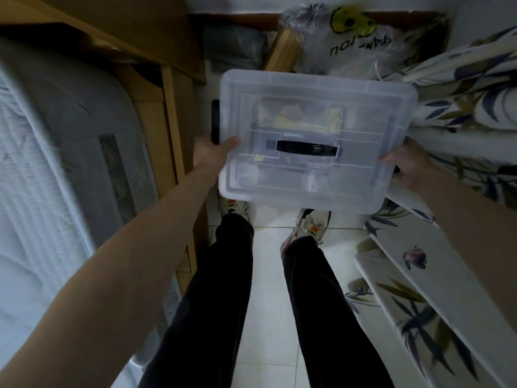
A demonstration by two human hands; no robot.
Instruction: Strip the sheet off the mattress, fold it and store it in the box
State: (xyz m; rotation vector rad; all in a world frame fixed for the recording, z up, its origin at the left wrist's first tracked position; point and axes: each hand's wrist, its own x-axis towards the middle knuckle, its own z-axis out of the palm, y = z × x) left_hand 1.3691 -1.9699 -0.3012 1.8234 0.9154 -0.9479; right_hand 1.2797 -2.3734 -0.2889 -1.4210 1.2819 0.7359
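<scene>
— Where is the box (316, 138) held?
— At frame centre, lid on, long axis left to right, carried between both hands above the floor (268, 317).
— And the fingers?
— The left hand (214, 151) is clamped on the left rim, thumb on top; the right hand (405, 166) is curled round the right edge. Both arms are outstretched.

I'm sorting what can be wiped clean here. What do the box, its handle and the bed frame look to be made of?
Box: translucent, frosted plastic; contents show dimly through the moulded, ribbed lid.
Handle: opaque black, probably plastic, slightly glossy.
Bed frame: light wood, going by its tan colour and plank edges; the finish is too dim to judge.
</scene>
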